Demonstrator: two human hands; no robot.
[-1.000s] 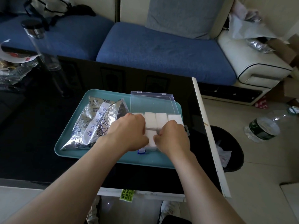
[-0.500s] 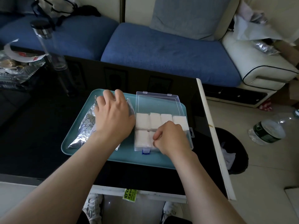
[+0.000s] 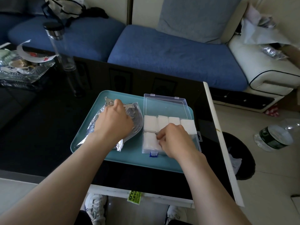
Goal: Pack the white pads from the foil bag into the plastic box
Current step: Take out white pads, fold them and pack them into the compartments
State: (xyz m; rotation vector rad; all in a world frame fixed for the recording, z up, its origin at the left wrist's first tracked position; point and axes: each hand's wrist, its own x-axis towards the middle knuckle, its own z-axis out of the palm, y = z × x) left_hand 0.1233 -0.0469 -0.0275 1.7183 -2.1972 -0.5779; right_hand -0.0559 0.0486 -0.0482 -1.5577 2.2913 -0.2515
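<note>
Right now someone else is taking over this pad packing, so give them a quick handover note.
Left hand is on the foil bag, fingers curled; what they hold is hidden.
Right hand is in the plastic box, fingers curled on a near-row pad.
Bag and open box lie side by side on the teal tray.
Done: four white pads fill the far row, near row started.
Left: fill the near row, shut the lid; the bag's contents can't be seen.
</note>
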